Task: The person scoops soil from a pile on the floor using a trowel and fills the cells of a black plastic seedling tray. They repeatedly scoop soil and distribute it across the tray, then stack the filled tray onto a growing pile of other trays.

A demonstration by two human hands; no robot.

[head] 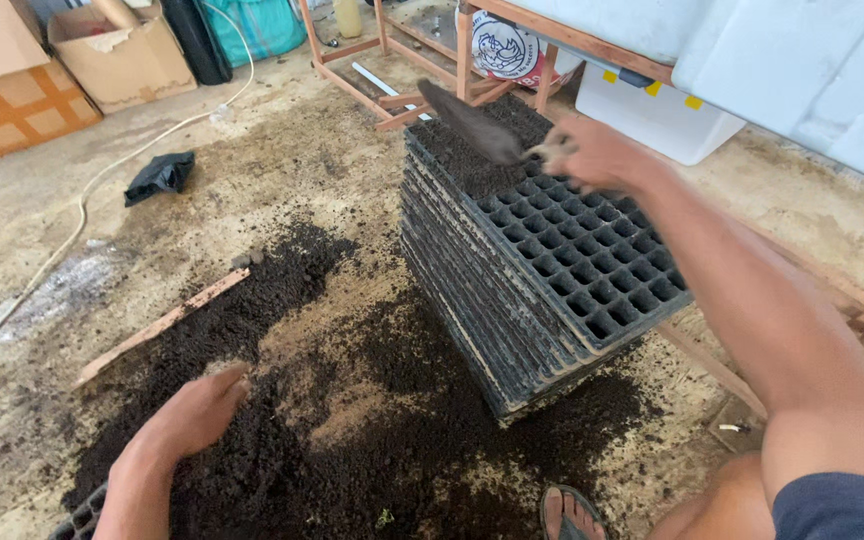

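While right hand (592, 152) grips trowel (472, 125) over tray stack (542, 270), left hand (197, 410) presses flat in soil (282, 290); concrete floor (52, 220) dusty, cardboard boxes (52, 70) at 11 o'clock.

Open floor left of the tray stack (512, 290) — wooden frame (392, 70) blocks behind.

The trowel (472, 125) and the right grip (592, 152) around its handle are motion-blurred. The left grip (197, 410) has its fingertips buried in dark soil (252, 320). Below it, a black tray (77, 518) is cut off by the bottom edge.
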